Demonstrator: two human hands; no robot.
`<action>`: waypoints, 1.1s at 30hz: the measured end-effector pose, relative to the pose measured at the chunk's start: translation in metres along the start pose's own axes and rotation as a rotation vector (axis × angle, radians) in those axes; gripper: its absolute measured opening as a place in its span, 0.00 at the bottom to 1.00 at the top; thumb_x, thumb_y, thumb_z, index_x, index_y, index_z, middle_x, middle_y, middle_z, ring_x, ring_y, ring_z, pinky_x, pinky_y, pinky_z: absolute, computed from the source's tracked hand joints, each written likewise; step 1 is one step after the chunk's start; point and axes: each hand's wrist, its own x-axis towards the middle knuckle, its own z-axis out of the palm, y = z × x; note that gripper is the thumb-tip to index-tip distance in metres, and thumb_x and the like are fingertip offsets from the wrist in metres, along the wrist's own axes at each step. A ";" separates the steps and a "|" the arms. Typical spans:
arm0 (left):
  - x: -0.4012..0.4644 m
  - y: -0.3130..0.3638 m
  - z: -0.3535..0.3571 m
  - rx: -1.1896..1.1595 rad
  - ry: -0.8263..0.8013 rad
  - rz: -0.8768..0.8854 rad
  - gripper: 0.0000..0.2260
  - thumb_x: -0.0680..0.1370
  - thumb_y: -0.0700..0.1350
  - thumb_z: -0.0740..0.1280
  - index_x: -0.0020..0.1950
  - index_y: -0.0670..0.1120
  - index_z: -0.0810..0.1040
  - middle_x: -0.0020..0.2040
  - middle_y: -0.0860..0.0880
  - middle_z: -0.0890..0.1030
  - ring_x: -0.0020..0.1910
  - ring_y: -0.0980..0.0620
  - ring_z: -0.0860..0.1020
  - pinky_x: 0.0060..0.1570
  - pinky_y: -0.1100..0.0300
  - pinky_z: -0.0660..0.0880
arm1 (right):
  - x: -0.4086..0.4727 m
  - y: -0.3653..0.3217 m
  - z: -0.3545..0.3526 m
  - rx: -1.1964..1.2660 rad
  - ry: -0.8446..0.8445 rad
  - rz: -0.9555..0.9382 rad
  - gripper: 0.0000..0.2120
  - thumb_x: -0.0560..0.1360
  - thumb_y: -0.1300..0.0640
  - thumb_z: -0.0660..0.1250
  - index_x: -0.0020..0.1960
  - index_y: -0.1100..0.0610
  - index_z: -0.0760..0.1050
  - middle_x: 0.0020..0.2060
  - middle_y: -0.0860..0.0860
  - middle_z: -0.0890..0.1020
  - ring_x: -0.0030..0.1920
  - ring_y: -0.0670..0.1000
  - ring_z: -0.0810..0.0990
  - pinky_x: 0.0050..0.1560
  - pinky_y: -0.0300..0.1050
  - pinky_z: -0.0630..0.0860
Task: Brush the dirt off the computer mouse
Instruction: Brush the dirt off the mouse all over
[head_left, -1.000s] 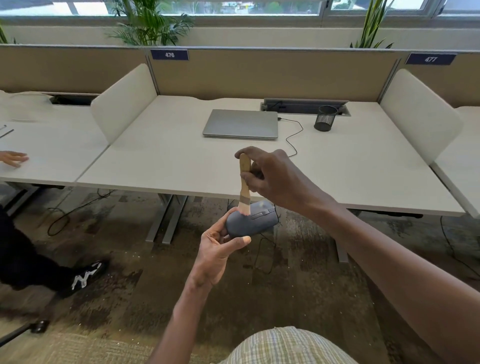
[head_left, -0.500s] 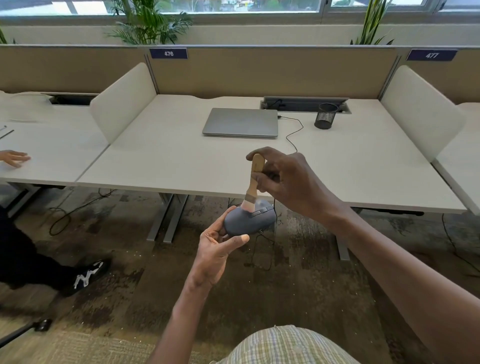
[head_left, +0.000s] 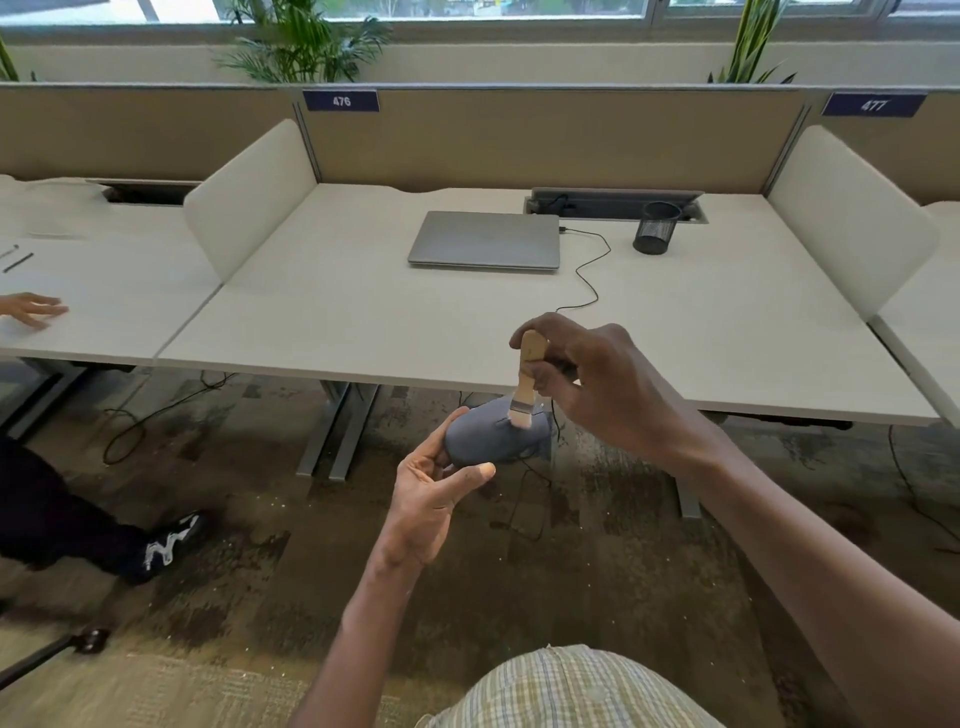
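Wooden-handled brush (head_left: 525, 384) is sitting in the right hand (head_left: 597, 384), fingers and thumb pinching the handle near its top, bristles pointing down and touching the top face of the grey-blue computer mouse (head_left: 493, 434). Left hand (head_left: 431, 488) is cupping the mouse from below and from its near end, fingers curled round the underside, thumb sticking out beside it; both hands are working close together in mid-air, mouse between them, brush directly above it. Bristle tip is landing near the button end, just beside the right hand's knuckles. Judging progress: brushing is underway, contact is being made, but I can't tell how much dirt is left; the mouse surface is too small and soft in this view to show specks on it. Pale flecks are showing on the carpet (head_left: 571, 545) below the hands, which could be brushed-off debris, not certain. Left to do, as I read it: sweeping the rest of the top, the sides and probably the underside, which the left hand is covering now. Further out, beyond the hands: white desk (head_left: 363, 312) with a closed laptop (head_left: 485, 240), a black cable (head_left: 589, 270) running off it, and a mesh pen cup (head_left: 655, 227). Far left of the left hand, another person's hand (head_left: 31, 309) is resting on the neighbouring desk, shoe (head_left: 166, 545) on the floor.
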 end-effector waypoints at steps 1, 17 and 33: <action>0.000 -0.001 0.001 0.003 -0.002 0.001 0.32 0.64 0.42 0.82 0.68 0.51 0.82 0.62 0.44 0.84 0.63 0.44 0.83 0.54 0.59 0.83 | 0.000 -0.002 0.004 0.000 -0.005 -0.018 0.12 0.79 0.63 0.68 0.62 0.56 0.74 0.40 0.54 0.84 0.37 0.52 0.84 0.36 0.50 0.82; 0.002 -0.002 -0.001 -0.006 0.003 0.002 0.30 0.64 0.41 0.82 0.66 0.53 0.84 0.61 0.45 0.85 0.63 0.44 0.83 0.54 0.59 0.83 | -0.008 -0.001 0.008 0.082 0.089 0.064 0.14 0.77 0.71 0.68 0.58 0.57 0.73 0.43 0.55 0.84 0.41 0.53 0.86 0.38 0.48 0.82; 0.011 -0.006 0.001 0.001 -0.007 -0.029 0.30 0.64 0.41 0.82 0.66 0.54 0.84 0.65 0.41 0.82 0.63 0.43 0.83 0.55 0.58 0.83 | -0.022 0.001 0.020 0.061 0.146 0.189 0.18 0.76 0.71 0.67 0.57 0.51 0.72 0.39 0.50 0.82 0.37 0.48 0.83 0.35 0.45 0.81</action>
